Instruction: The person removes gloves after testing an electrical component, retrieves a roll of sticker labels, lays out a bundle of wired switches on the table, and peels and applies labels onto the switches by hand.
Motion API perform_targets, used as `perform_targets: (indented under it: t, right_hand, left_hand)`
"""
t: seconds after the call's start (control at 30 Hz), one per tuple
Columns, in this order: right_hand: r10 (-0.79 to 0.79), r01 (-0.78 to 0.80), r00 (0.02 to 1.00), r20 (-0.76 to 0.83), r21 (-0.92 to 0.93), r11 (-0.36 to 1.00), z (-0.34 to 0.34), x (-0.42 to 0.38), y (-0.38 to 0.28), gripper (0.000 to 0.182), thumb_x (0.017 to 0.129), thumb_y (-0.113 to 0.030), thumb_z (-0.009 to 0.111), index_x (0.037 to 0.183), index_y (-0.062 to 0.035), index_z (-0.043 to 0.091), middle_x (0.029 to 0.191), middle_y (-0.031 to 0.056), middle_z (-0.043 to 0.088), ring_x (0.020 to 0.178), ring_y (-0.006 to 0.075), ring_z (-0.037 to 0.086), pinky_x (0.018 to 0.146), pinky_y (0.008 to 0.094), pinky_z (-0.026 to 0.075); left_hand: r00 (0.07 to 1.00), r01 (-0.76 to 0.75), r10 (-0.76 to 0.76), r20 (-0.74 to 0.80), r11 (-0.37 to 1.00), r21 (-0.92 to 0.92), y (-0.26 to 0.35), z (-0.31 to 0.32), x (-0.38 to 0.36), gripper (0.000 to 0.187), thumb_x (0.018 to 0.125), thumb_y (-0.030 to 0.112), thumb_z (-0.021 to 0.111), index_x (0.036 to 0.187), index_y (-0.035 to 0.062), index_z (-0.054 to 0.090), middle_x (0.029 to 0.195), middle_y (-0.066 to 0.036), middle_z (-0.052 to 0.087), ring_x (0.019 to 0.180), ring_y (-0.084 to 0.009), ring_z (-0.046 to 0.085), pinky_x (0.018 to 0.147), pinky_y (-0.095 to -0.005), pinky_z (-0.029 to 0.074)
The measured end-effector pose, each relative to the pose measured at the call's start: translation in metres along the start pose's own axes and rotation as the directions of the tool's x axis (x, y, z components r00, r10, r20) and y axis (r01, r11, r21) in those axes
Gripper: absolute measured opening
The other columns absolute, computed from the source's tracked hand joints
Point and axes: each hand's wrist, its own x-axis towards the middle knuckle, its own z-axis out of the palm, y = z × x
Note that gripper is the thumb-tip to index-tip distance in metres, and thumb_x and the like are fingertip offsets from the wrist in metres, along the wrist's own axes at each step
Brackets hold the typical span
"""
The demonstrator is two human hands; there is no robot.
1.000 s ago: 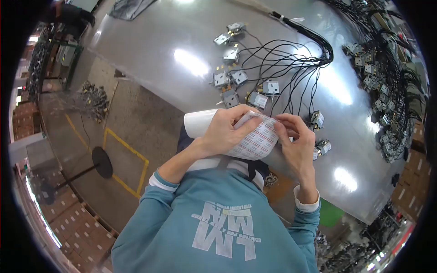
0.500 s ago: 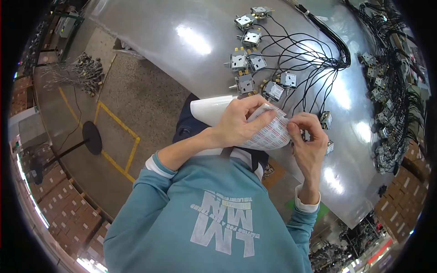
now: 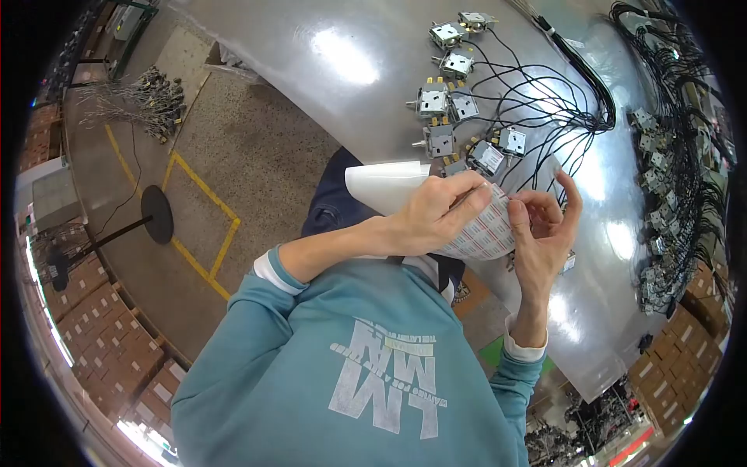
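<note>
My left hand (image 3: 440, 214) is closed on a curled sheet of labels (image 3: 484, 232), thumb and fingers pinching its upper edge. Rows of small red-and-grey print cover the labels. White backing (image 3: 383, 185) of the sheet curls out to the left of that hand. At the sheet's right edge, the thumb and a finger of my right hand (image 3: 545, 237) come together in a pinch. Another finger of that hand is raised, with a small pale piece (image 3: 555, 165) at its tip, too small to name surely. Just beyond my hands lies a metal switch-like unit (image 3: 488, 156) with a white label.
Several similar metal units (image 3: 433, 101) with black cables (image 3: 572, 117) lie on the shiny metal table (image 3: 296, 86). More wired units (image 3: 660, 202) line its right side. A round black stand base (image 3: 158, 215) and stacked boxes (image 3: 105, 331) are at left.
The view has shifted slightly, so the table things appear farther right. My right hand has lifted one finger away from the sheet, a small pale piece at its tip. My left hand keeps its grip.
</note>
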Motion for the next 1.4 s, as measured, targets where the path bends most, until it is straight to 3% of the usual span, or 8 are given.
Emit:
perform_targets:
  t: [0.13, 0.33, 0.67, 0.77, 0.83, 0.93, 1.13, 1.4]
  right_hand:
    - [0.018, -0.018, 1.000, -0.011, -0.020, 1.000, -0.001, -0.002, -0.004, 0.078, 0.096, -0.003, 0.078, 0.159, -0.0056, 0.032, 0.102, 0.0079, 0.073, 0.109, 0.0186, 0.071, 0.092, 0.0303, 0.056]
    - [-0.041, 0.050, 0.997, -0.059, 0.152, 0.987, 0.015, 0.008, -0.020, 0.100, 0.093, 0.002, 0.079, 0.167, -0.0142, 0.012, 0.153, 0.0228, 0.046, 0.110, 0.0252, 0.073, 0.093, 0.0353, 0.063]
    - [-0.024, 0.041, 0.997, -0.076, 0.230, 0.972, 0.006, 0.013, -0.025, 0.109, 0.092, 0.005, 0.079, 0.170, -0.0166, 0.005, 0.146, 0.0227, 0.052, 0.100, 0.0186, 0.072, 0.079, 0.0286, 0.061]
    - [-0.080, 0.103, 0.988, -0.131, 0.179, 0.978, -0.003, 0.032, -0.019, 0.108, 0.092, 0.007, 0.078, 0.170, -0.0164, 0.007, 0.142, 0.0209, 0.056, 0.099, 0.0175, 0.072, 0.079, 0.0266, 0.059]
    - [-0.163, 0.170, 0.976, -0.145, 0.038, 0.985, -0.005, 0.055, -0.012, 0.106, 0.092, 0.008, 0.077, 0.169, -0.0164, 0.008, 0.139, 0.0194, 0.059, 0.100, 0.0172, 0.072, 0.081, 0.0267, 0.059]
    - [-0.226, 0.223, 0.972, -0.064, -0.060, 0.973, -0.010, 0.077, 0.002, 0.104, 0.093, 0.008, 0.076, 0.168, -0.0165, 0.008, 0.138, 0.0195, 0.059, 0.100, 0.0171, 0.072, 0.081, 0.0267, 0.061]
    - [-0.254, 0.249, 0.967, 0.005, -0.217, 0.944, -0.005, 0.088, 0.005, 0.100, 0.093, 0.007, 0.074, 0.168, -0.0184, 0.012, 0.138, 0.0170, 0.061, 0.100, 0.0172, 0.073, 0.075, 0.0251, 0.061]
    - [-0.328, 0.337, 0.942, 0.079, -0.261, 0.905, -0.003, 0.096, 0.008, 0.102, 0.091, 0.009, 0.073, 0.168, -0.0198, 0.014, 0.133, 0.0199, 0.061, 0.098, 0.0212, 0.075, 0.067, 0.0273, 0.064]
  left_hand:
    - [0.996, -0.062, 0.062, -0.067, 0.998, -0.001, -0.003, 0.005, 0.002, 0.027, 0.113, 0.024, 0.055, 0.108, -0.0013, 0.062, 0.078, -0.017, 0.065, 0.071, -0.0187, 0.062, 0.066, -0.0386, 0.050]
    - [0.990, -0.137, 0.141, -0.032, 0.986, 0.089, 0.001, 0.006, 0.001, 0.026, 0.113, 0.024, 0.055, 0.104, -0.0004, 0.060, 0.074, -0.021, 0.063, 0.065, -0.0336, 0.064, 0.062, -0.0399, 0.049]
    - [0.987, -0.155, 0.135, 0.087, 0.938, 0.310, 0.005, -0.002, 0.002, 0.037, 0.109, 0.031, 0.062, 0.088, 0.0017, 0.058, 0.065, -0.022, 0.057, 0.058, -0.0405, 0.061, 0.053, -0.0458, 0.044]
    - [0.980, -0.197, 0.162, 0.118, 0.888, 0.416, 0.003, 0.004, 0.007, 0.032, 0.106, 0.029, 0.067, 0.089, 0.0032, 0.064, 0.074, -0.014, 0.066, 0.061, -0.0307, 0.063, 0.056, -0.0383, 0.049]
    - [0.841, -0.482, 0.537, 0.068, 0.685, 0.546, 0.000, 0.014, 0.019, 0.022, 0.100, 0.024, 0.072, 0.090, 0.0054, 0.066, 0.089, -0.010, 0.073, 0.076, -0.0264, 0.068, 0.062, -0.0389, 0.053]
    - [0.749, -0.486, 0.650, 0.129, 0.406, 0.774, 0.001, 0.019, 0.037, 0.017, 0.094, 0.020, 0.074, 0.091, 0.0041, 0.068, 0.114, -0.011, 0.075, 0.092, -0.0237, 0.067, 0.070, -0.0379, 0.055]
    - [0.770, -0.390, 0.560, 0.306, 0.034, 0.920, -0.019, 0.015, 0.046, 0.018, 0.093, 0.018, 0.070, 0.091, 0.0000, 0.067, 0.132, -0.021, 0.070, 0.098, -0.0257, 0.064, 0.073, -0.0355, 0.054]
    - [0.764, -0.402, 0.534, 0.362, -0.045, 0.915, -0.018, 0.017, 0.043, 0.016, 0.087, 0.017, 0.068, 0.088, 0.0014, 0.065, 0.133, -0.025, 0.069, 0.099, -0.0268, 0.064, 0.072, -0.0342, 0.053]
